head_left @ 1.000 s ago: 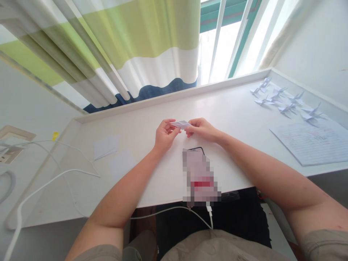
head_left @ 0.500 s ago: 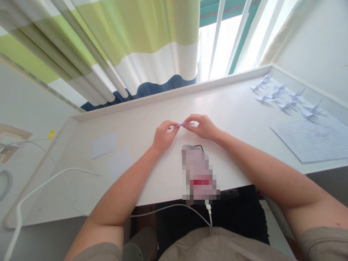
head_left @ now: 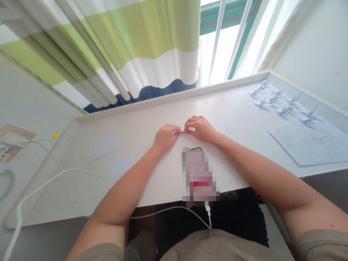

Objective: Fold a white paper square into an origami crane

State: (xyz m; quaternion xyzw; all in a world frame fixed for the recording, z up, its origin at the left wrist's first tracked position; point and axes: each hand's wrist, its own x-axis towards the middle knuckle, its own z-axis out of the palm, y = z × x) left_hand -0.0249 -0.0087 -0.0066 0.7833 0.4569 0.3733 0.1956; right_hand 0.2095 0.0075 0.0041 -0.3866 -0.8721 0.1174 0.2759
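A small piece of folded white paper [head_left: 182,131] is held between both hands, low over the middle of the white desk [head_left: 152,181]. My left hand [head_left: 166,137] pinches its left end, and the fingers are closed on it. At the other end, my right hand [head_left: 200,128] grips the paper with thumb and bent fingers. The fingers cover much of the paper, so its exact folds cannot be made out. Toward me lies a phone [head_left: 199,170], blurred by pixels, with a white cable [head_left: 208,214] plugged into its near end.
Several folded paper cranes [head_left: 284,108] stand at the far right. Closer on that side lies a stack of written sheets [head_left: 312,145]. Loose white paper sheets [head_left: 105,146] rest at left, near a white cord [head_left: 78,169]. A raised rim [head_left: 174,96] runs along the back, below the curtain [head_left: 130,36].
Both hands have come down slightly with the paper toward the desk. The paper now lies flatter, and the right fingers have curled further over it.
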